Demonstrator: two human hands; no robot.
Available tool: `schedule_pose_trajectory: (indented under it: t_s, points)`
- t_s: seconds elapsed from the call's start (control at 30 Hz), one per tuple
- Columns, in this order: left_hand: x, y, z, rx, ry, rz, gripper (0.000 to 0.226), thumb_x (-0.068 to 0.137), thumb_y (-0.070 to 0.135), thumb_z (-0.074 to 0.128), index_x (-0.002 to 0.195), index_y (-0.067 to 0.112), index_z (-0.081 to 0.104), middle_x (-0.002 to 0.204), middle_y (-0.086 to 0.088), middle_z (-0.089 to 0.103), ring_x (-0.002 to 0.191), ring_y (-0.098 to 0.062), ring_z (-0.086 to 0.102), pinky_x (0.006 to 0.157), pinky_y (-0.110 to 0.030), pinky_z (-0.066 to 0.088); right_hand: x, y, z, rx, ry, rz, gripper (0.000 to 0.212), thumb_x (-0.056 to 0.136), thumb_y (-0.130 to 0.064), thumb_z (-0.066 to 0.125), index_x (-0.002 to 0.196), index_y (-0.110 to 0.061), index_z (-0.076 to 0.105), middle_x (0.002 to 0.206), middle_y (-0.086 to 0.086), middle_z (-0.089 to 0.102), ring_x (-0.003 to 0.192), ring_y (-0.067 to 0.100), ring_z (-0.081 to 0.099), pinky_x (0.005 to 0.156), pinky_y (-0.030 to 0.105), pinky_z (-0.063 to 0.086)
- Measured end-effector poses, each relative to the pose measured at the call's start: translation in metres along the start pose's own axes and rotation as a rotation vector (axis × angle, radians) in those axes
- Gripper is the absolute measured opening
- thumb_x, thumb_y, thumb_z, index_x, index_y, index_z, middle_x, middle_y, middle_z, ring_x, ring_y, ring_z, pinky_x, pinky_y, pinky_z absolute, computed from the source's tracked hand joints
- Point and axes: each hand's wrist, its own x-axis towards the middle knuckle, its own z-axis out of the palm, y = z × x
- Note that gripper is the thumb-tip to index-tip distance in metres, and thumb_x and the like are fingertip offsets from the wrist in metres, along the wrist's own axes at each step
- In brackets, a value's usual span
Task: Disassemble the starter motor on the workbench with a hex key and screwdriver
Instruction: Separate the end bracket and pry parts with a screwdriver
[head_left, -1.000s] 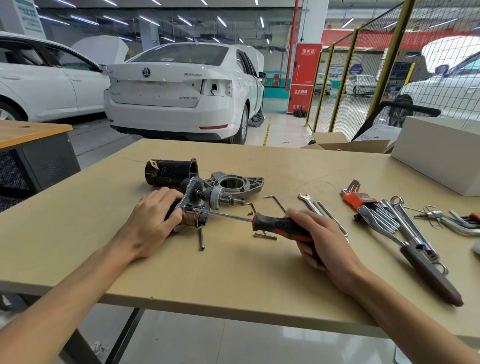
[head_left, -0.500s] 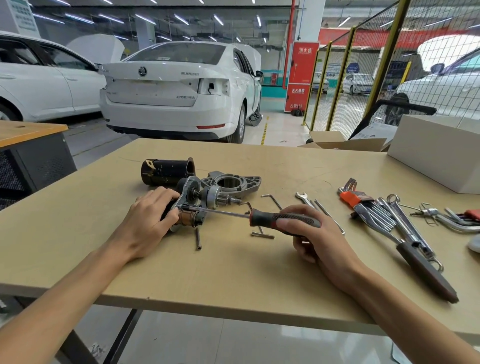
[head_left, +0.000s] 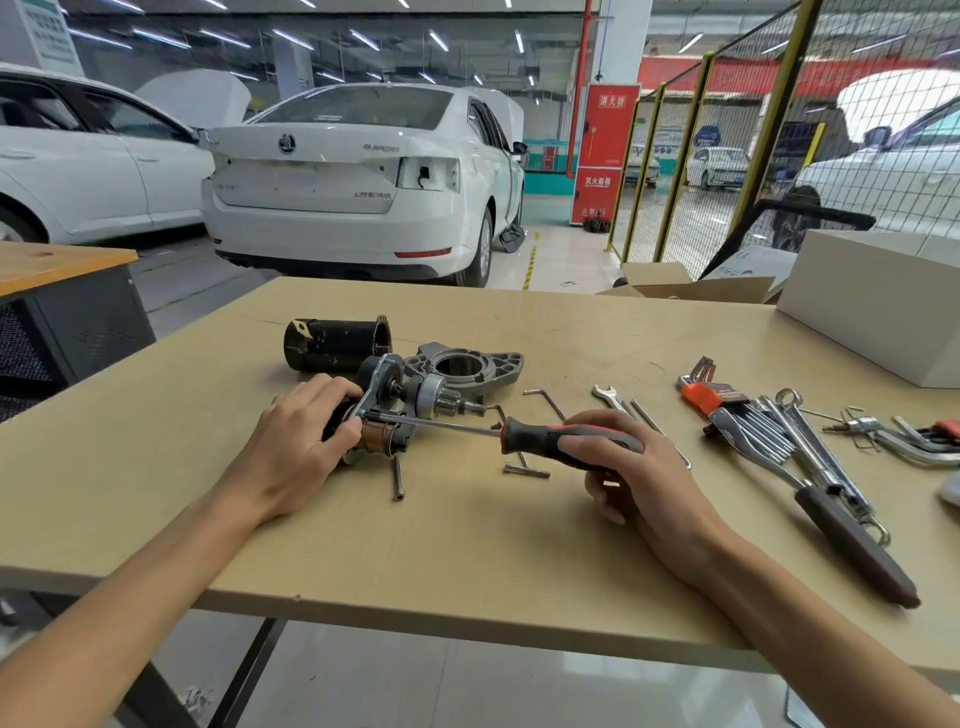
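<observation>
The partly stripped starter motor lies on the wooden workbench, copper windings showing at its near end. My left hand grips its left end. My right hand holds the black-and-red handle of a screwdriver, whose shaft runs left with the tip at the motor's end plate. A black cylindrical housing and a grey aluminium nose housing lie just behind. A long bolt and loose hex keys lie beside the motor.
To the right lie a spanner, an orange hex key set, wrenches and a dark-handled tool. A white box stands at the back right. White cars and a mesh fence are behind the bench.
My right hand's grip on the screwdriver handle has shifted, with the fingers now lying over its top. The left hand has stayed on the motor.
</observation>
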Motion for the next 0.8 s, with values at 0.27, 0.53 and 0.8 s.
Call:
schedule_pose_trajectory:
  t_s: [0.27, 0.53, 0.8]
  points:
    - [-0.0005, 0.0011, -0.0014, -0.005, -0.007, -0.010, 0.061, 0.081, 0.057, 0.027, 0.112, 0.016, 0.060, 0.097, 0.006, 0.053, 0.092, -0.016, 0.047, 0.081, -0.035, 0.032, -0.0018, -0.0015, 0.0006, -0.039, 0.021, 0.017, 0.042, 0.072, -0.051, 0.080, 0.094, -0.017, 0.071, 0.055, 0.000, 0.044, 0.044, 0.014, 0.033, 0.038, 0.019, 0.026]
    - [0.0001, 0.0024, -0.0012, -0.009, -0.010, -0.019, 0.062, 0.080, 0.057, 0.026, 0.112, 0.016, 0.060, 0.097, 0.005, 0.053, 0.091, -0.013, 0.045, 0.081, -0.032, 0.029, -0.0039, -0.0002, 0.0036, -0.065, 0.038, 0.028, 0.058, 0.075, -0.070, 0.058, 0.089, -0.015, 0.071, 0.049, -0.003, 0.033, 0.038, 0.011, 0.028, 0.037, 0.018, 0.023]
    - [0.0002, 0.0042, -0.0018, -0.010, -0.011, -0.023, 0.064, 0.080, 0.057, 0.026, 0.112, 0.015, 0.060, 0.097, 0.004, 0.053, 0.091, -0.015, 0.045, 0.080, -0.033, 0.029, -0.0012, -0.0019, 0.0007, 0.001, 0.034, 0.018, 0.038, 0.066, -0.036, 0.079, 0.097, -0.017, 0.070, 0.064, 0.004, 0.060, 0.045, 0.013, 0.035, 0.038, 0.019, 0.026]
